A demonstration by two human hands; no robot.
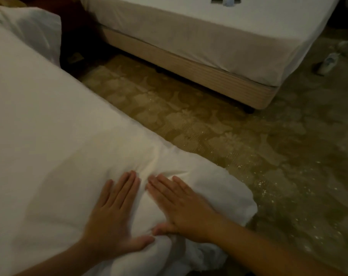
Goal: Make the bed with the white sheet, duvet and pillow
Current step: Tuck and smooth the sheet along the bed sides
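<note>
A white duvet (41,120) covers the bed that fills the left side of the view. Its near right corner bulges out over the carpet. My left hand (113,218) lies flat on that corner, fingers straight and pointing away from me. My right hand (181,206) presses flat beside it, fingers straight and angled up to the left, thumb tucked down into a fold. The two hands are a few centimetres apart. A white pillow (29,30) lies at the far left end of the bed.
A second bed (199,36) with a white sheet and a beige base stands across a strip of patterned carpet (229,136). A small dark object (226,0) lies on its top. White shoes (328,62) sit on the floor at the right.
</note>
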